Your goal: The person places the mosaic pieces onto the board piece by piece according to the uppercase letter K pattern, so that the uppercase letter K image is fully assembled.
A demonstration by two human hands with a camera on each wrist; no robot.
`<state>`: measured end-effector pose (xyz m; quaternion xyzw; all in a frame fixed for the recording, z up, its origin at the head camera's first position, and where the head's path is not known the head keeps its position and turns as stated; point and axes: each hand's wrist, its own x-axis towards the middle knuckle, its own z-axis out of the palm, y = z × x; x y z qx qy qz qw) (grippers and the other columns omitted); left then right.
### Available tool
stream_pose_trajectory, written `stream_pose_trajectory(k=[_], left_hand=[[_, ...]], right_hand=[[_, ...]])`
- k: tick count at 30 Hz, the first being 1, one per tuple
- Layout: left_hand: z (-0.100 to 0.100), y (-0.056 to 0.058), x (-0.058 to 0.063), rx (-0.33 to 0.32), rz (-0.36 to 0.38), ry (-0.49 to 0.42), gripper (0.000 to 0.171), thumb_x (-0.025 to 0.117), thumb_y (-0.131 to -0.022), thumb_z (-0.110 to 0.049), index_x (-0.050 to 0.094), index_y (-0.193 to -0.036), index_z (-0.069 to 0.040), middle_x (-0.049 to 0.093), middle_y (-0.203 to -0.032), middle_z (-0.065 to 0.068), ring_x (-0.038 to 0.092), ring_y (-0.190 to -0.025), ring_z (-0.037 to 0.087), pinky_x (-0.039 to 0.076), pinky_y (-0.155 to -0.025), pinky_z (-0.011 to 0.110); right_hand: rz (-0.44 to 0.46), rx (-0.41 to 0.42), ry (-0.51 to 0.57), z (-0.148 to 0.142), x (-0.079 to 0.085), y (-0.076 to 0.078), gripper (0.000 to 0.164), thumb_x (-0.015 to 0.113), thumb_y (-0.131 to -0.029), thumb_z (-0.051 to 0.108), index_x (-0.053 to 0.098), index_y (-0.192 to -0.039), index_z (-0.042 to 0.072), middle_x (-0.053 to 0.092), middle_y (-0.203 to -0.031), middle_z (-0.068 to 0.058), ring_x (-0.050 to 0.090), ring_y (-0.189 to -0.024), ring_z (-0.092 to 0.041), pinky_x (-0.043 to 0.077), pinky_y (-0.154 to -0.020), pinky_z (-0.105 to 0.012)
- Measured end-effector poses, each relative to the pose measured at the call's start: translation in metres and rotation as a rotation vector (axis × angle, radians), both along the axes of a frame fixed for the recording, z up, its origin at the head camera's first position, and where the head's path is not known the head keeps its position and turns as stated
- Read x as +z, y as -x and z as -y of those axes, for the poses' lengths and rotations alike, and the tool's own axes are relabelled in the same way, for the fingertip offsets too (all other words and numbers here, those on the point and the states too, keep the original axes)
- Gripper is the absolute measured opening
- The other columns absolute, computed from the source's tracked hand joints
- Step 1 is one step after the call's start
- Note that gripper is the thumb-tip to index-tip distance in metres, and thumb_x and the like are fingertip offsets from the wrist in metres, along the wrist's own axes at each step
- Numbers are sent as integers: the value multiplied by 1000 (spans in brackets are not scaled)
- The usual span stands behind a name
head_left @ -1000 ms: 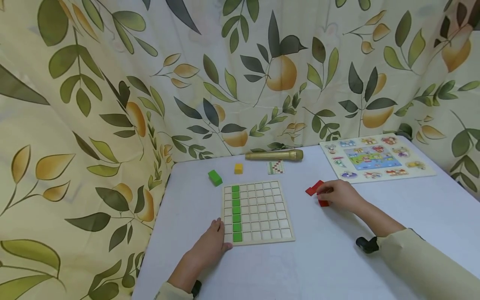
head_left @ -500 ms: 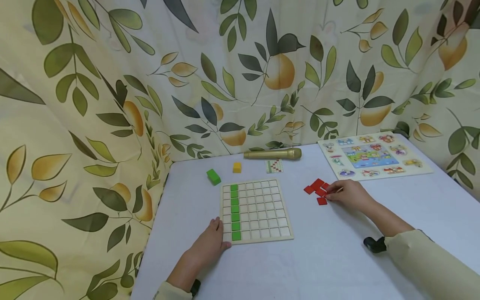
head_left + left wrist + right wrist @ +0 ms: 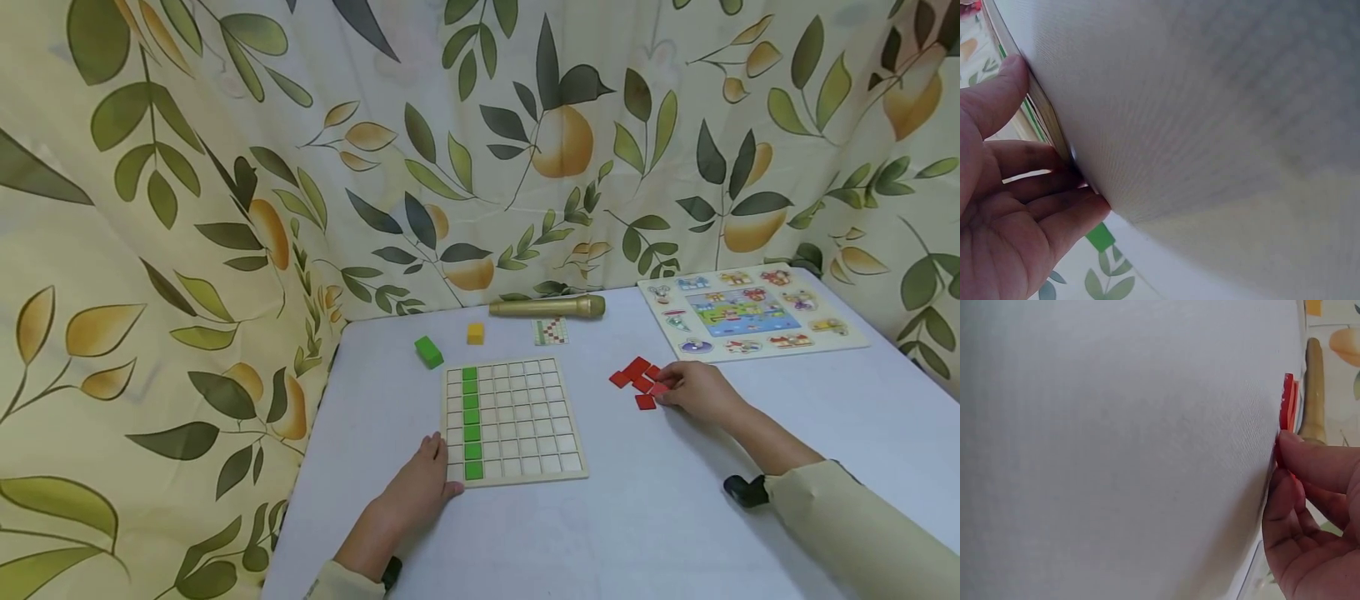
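White cloth covers the desk [image 3: 600, 533], and on it, toward the left edge, lies the wooden grid board [image 3: 517, 422], with green square tiles [image 3: 472, 432] filling its second column from the left. Your left hand [image 3: 420, 483] rests at the board's near-left corner, fingers fairly straight along its side and thumb set apart from them. Well in from the desk's right edge, your right hand [image 3: 699, 392] pinches a red square tile [image 3: 658, 389] beside other red tiles [image 3: 637, 367]. Along the far edge lies a gold microphone [image 3: 547, 307]; a picture puzzle board [image 3: 666, 322] occupies the far-right corner. Nearer the far-left corner you have a green block [image 3: 429, 352] and a yellow cube [image 3: 476, 334].
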<state>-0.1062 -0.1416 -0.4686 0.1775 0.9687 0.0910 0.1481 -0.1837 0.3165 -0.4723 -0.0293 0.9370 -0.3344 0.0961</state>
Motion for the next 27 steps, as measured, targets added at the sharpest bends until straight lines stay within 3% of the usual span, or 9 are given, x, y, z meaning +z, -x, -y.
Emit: stream_pose_trajectory(k=[9, 14, 21, 27], left_hand=[[2, 2, -4, 14, 10, -8, 80, 65, -97, -40, 36, -148, 14, 31, -157, 28, 29, -147, 39, 34, -114, 46], [2, 3, -5, 25, 14, -18, 81, 66, -96, -40, 36, -148, 14, 31, -157, 28, 29, -147, 39, 35, -114, 47], [2, 2, -5, 36, 13, -21, 80, 67, -96, -39, 36, -148, 14, 31, -157, 28, 29, -147, 39, 34, -114, 47], [0, 1, -3, 52, 35, -22, 80, 66, -96, -39, 35, -149, 13, 30, -158, 27, 28, -148, 38, 34, -115, 47]], right_hand=[[-96, 0, -15, 2, -2, -2, 23, 75, -89, 7, 72, -111, 0, 67, -96, -11, 59, -89, -29, 49, -74, -35], [-147, -39, -2, 9, 6, -2, 24, 71, -93, 7, 72, -116, -2, 70, -104, -16, 61, -92, -30, 52, -73, -32], [-96, -28, 64, 40, 28, 12, 25, 69, -95, 7, 69, -118, -2, 69, -108, -20, 63, -90, -30, 57, -72, -33], [-64, -10, 71, 68, 32, 22, 21, 70, -95, 9, 74, -114, 3, 71, -105, -15, 63, -84, -27, 54, -67, -30]])
